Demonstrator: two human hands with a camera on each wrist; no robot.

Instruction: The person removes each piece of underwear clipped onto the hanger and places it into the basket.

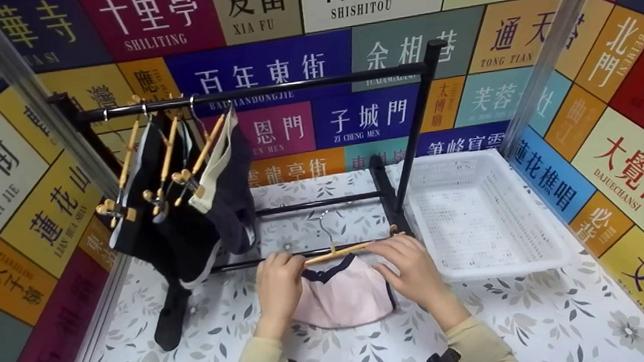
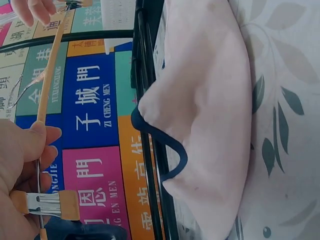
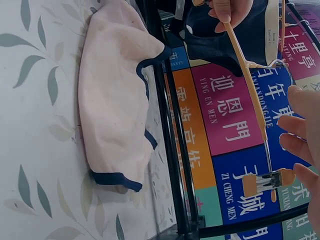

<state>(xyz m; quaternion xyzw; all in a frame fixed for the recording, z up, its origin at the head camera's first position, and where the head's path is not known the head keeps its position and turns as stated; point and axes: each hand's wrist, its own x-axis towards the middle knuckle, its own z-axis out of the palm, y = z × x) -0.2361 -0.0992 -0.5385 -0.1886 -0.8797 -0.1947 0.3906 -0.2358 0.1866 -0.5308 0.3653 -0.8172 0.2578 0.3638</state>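
Note:
A wooden clip hanger (image 1: 337,254) with a metal hook is held up in front of the rack. My left hand (image 1: 280,284) pinches its left part, with thumb and fingers round the bar beside a wooden clip (image 2: 45,204). At the hanger's other end, my right hand (image 1: 408,267) has its fingers extended, loosely bent, close to the second clip (image 3: 269,182). Below the hanger, a pale pink garment (image 1: 344,298) with navy trim lies on the table, apart from the clips in both wrist views.
Behind stands a black clothes rack (image 1: 290,86). Dark garments (image 1: 181,240) hang from clip hangers on its left side, one with a cream waistband (image 1: 218,161). A white perforated basket (image 1: 499,270) sits right of the rack on the leaf-patterned table (image 1: 521,327). Sign-printed walls enclose the space.

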